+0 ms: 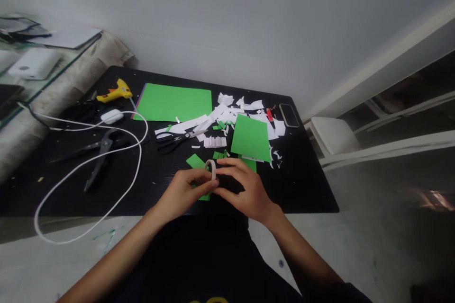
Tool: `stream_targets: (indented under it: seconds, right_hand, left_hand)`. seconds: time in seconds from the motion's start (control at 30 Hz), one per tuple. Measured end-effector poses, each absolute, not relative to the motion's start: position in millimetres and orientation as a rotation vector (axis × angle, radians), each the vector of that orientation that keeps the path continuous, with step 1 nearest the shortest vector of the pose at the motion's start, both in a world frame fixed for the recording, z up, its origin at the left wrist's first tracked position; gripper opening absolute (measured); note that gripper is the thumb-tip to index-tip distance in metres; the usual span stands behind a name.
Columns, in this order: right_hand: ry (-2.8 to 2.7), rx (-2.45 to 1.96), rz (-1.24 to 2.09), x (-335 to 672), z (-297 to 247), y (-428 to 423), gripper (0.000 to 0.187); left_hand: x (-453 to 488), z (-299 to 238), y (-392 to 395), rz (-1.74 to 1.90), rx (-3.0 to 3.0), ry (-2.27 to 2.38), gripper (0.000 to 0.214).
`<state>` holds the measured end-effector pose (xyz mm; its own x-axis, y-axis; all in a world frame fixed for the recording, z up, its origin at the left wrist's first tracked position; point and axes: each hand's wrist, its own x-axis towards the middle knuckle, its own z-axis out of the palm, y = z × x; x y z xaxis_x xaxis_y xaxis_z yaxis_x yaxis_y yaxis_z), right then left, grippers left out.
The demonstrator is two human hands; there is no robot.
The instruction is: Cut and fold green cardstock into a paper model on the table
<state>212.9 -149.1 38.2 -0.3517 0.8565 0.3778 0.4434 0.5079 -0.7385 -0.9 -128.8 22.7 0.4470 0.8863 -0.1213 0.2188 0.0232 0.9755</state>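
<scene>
A narrow white roll of tape (213,168) stands on edge between my two hands, just above the near part of the black table. My left hand (187,191) pinches its lower left side between thumb and fingers. From the right, my right hand (245,189) meets the roll with thumb and fingertips, its fingers bent around that side. Under and behind the hands lie small green paper pieces (195,161), partly hidden by my left fingers. A green sheet (250,137) lies just beyond my right hand, over another green piece.
Scissors (177,138), white paper scraps (223,113) and a folded white strip (215,142) lie mid-table. Farther back are a large green sheet (174,102), a yellow glue gun (115,92) and a phone (289,115). Pliers (103,151) and a looping white cable (141,151) occupy the left.
</scene>
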Motion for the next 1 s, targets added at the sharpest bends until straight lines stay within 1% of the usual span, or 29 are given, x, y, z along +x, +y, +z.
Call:
stream_targets:
  seconds: [0.1,0.2,0.3,0.43,0.5,0.67,0.77,0.83,0.9,0.97,1.0]
  right_hand:
    - [-1.964,-1.035,0.681,212,41,-151,0.032]
    - [-1.925,-1.01,0.695,212,43,-151,0.041]
    - [-1.892,-1.036,0.723,216,41,-148,0.06]
    - [-1.927,-1.126,0.899,223,35,-139,0.094]
    - [-1.949,-1.128,0.995,226,31,-134,0.099]
    - [-1.88,-1.081,1.1,223,19,-127,0.082]
    - [-1.784,-1.058,1.141,220,13,-124,0.073]
    - [-1.727,-1.062,1.167,220,12,-122,0.069]
    - [-1.678,-1.07,1.206,222,12,-120,0.065]
    - [-1.645,-1.07,1.244,223,12,-118,0.062]
    - [-1.632,-1.065,1.259,223,12,-117,0.061]
  left_hand:
    - [2,20,-127,0.731,1.377,1.011,0.026]
    - [6,18,-124,0.786,1.261,0.988,0.024]
    - [9,17,-120,0.803,1.208,0.969,0.023]
    - [11,16,-116,0.809,1.143,0.918,0.023]
    - [12,16,-115,0.809,1.118,0.89,0.025]
    - [13,19,-115,0.756,1.105,0.849,0.029]
    - [1,20,-105,0.695,1.251,0.898,0.035]
    - [-16,20,-92,0.691,1.443,1.07,0.039]
    - [-40,19,-73,0.755,1.676,1.381,0.036]
    - [-63,16,-53,0.679,1.982,1.611,0.029]
    - [-73,14,-44,0.581,2.132,1.662,0.03]
